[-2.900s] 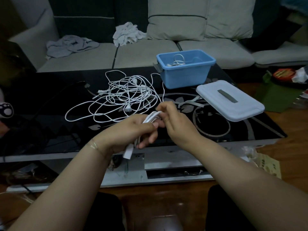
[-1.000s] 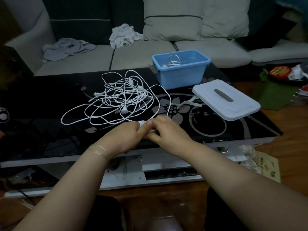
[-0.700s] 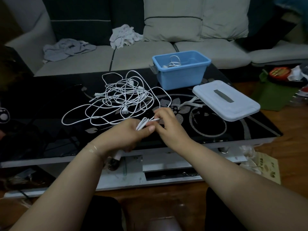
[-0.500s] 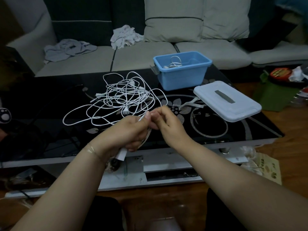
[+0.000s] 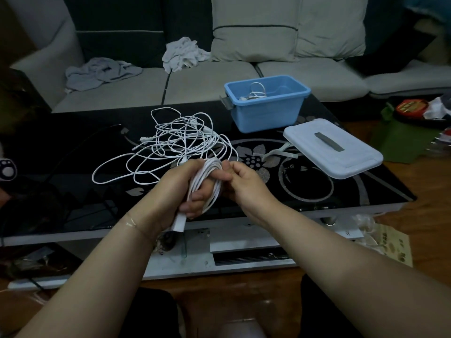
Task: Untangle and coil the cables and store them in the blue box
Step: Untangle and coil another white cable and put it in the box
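My left hand (image 5: 174, 191) grips a coil of white cable (image 5: 211, 175) wound in several loops around its fingers, over the table's front edge. A white plug (image 5: 179, 222) sticks out below the palm. My right hand (image 5: 246, 185) pinches the same cable at the coil's right side. Behind the hands a tangled heap of white cables (image 5: 180, 142) lies on the black glass table (image 5: 73, 172). The open blue box (image 5: 267, 111) stands at the back with a coiled white cable (image 5: 255, 92) inside.
The box's pale lid (image 5: 332, 152) lies flat to the right of the hands. A dark cable (image 5: 80, 145) runs across the table's left part. Behind the table is a sofa with crumpled cloths (image 5: 102, 73). Clutter and a green bag (image 5: 400, 137) sit on the floor at the right.
More loops have been wound around my left hand, so the coil is thicker. My right hand has stayed at the coil, feeding cable from the heap.
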### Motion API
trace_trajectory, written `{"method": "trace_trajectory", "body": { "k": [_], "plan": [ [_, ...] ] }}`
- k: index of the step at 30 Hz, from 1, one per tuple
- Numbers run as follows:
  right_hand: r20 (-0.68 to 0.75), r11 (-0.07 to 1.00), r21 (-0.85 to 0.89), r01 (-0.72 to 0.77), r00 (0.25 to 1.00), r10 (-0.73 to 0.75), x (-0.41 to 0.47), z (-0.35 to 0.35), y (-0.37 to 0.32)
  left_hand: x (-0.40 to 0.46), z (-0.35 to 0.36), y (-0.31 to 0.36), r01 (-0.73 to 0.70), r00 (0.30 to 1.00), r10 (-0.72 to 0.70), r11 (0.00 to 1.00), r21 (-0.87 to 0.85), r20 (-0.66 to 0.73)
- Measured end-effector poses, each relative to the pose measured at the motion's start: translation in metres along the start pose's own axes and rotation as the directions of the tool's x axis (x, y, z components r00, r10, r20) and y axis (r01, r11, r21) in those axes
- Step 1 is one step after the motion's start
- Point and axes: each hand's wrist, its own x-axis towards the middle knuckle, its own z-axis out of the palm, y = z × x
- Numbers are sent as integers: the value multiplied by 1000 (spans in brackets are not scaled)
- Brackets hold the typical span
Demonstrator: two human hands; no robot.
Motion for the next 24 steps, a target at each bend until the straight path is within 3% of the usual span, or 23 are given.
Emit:
{"method": "trace_trajectory", "body": {
  "k": [2,5,9,14,18,22,24],
  "plan": [
    [-13,998,-56,7,1000,-7,-2,1,-2,2,2,0,-38,999,37,998,-52,-22],
    [39,959,-271,77,997,-69,-8,3,0,3,4,1,-149,987,140,982,-115,-82],
    [174,781,-598,181,980,-94,-20,11,6,4,2,2,-284,950,262,952,-116,-171],
    [243,702,-682,205,969,-47,-24,13,1,-4,9,1,-344,910,374,922,180,-176],
    [321,674,-692,258,947,-32,-24,14,4,-2,15,-2,-369,881,412,906,209,-231],
    [264,683,-704,197,965,-7,-23,12,6,3,16,-6,-385,843,471,866,319,-260],
    [245,736,-657,163,970,4,-25,15,7,5,13,-7,-400,811,532,808,432,-244]
  ]
}}
